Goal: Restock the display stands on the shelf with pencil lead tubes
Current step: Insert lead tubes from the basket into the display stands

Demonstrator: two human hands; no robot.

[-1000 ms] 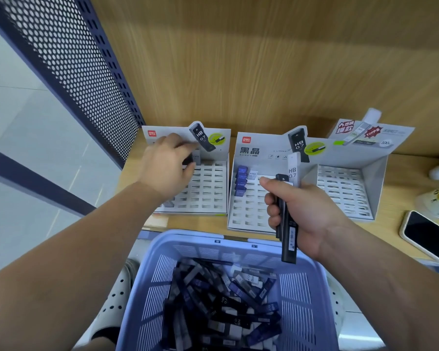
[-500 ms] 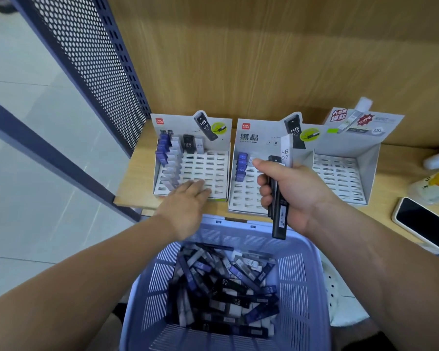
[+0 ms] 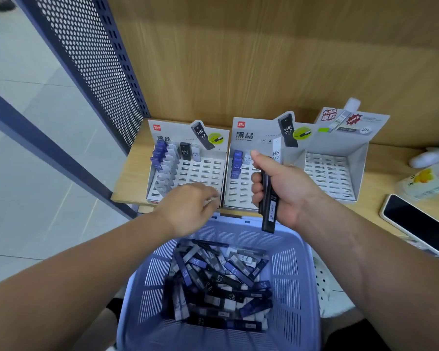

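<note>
Wooden shelf point(image 3: 380, 177) behind a lilac basket point(image 3: 289, 269). Three display stands point(image 3: 200, 171) sit beyond the basket's far rim. Above that rim, the right hand point(image 3: 287, 188) grips upright pencil lead tubes point(image 3: 269, 214) and the blurred left hand point(image 3: 188, 209) hangs loose-fingered. Loose tubes point(image 3: 218, 285) fill the basket.

Left hand point(image 3: 188, 209) blurs at the fingertips (grip unreadable); phone point(image 3: 416, 224) runs off the right edge.
</note>
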